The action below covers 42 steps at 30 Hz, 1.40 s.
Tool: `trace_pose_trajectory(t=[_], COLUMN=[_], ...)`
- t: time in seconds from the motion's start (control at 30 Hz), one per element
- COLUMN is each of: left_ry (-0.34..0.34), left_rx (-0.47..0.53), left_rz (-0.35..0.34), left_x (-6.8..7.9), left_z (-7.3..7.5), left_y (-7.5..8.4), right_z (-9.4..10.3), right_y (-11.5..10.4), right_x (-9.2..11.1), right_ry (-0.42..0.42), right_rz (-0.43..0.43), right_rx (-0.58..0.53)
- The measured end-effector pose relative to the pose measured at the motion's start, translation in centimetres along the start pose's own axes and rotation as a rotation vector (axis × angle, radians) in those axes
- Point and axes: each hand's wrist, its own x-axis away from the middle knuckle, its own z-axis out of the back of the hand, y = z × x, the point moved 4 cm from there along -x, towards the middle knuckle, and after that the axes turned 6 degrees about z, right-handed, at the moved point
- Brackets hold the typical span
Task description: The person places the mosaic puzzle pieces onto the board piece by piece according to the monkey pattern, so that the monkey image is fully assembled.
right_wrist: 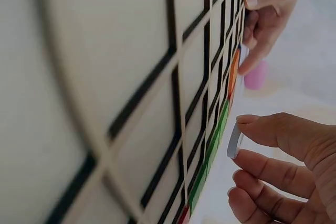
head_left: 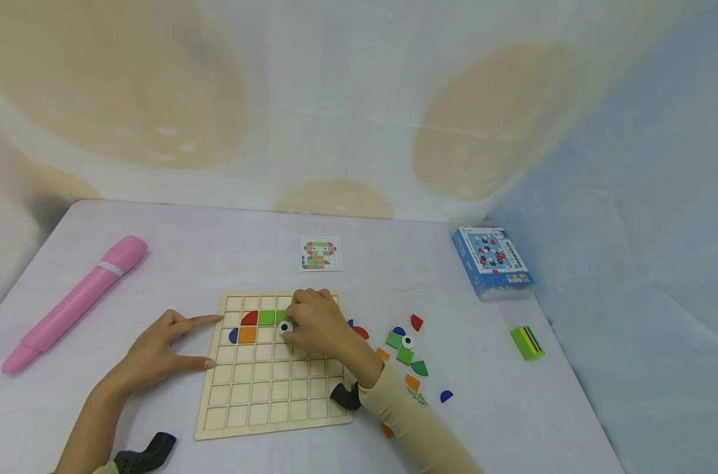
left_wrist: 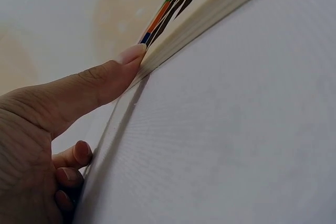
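Observation:
My right hand (head_left: 323, 326) pinches a white eye tile (right_wrist: 235, 140) with a black pupil between thumb and index finger, just over the wooden grid board (head_left: 270, 393). On the board's upper rows lie a red quarter-round tile (head_left: 249, 318), green square tiles (head_left: 266, 318), an orange square tile (head_left: 247, 335) and a blue half-round tile (head_left: 233, 336). Part of the green row is hidden behind the right hand. At the board's left edge, my left hand (head_left: 157, 352) touches the wood with spread thumb and index finger; its other fingers are bent back.
Loose coloured tiles (head_left: 405, 356) and another eye tile (head_left: 408, 342) lie right of the board. Behind it is a pattern card (head_left: 321, 253). A pink tube (head_left: 77, 306) lies at left; a blue box (head_left: 493, 260) and a green block (head_left: 527, 343) are at right.

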Motion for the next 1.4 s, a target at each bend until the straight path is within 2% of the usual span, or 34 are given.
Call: trace_pose_trajectory(t=[0.2,0.47,0.97,1.2,1.4], left_ry=[-0.009,-0.005,0.007,0.006,0.016], left_rx=[-0.006,0.007,0.006,0.0,-0.009], left_rz=[0.012,0.001,-0.009,-0.003,-0.006], left_x=[0.1,0.0,0.0,-0.1,0.0], left_z=[-0.2,0.1,0.1,-0.1,-0.1], left_y=[-0.1,0.1,0.1,0.0,-0.1], right_z=[-1.0,-1.3,-1.2,-0.9,0.9], right_y=[-1.8,-2.6,-3.1,-3.1,-2.3], right_x=[-1.6,-2.3,-2.2,-1.8,-0.4], right_ry=[-0.076,-0.068,-0.057,-0.034,-0.02], right_rz=[0.009,0.039,0.031,0.039,0.01], right_rx=[0.026,0.098,0.222,0.224,0.143])
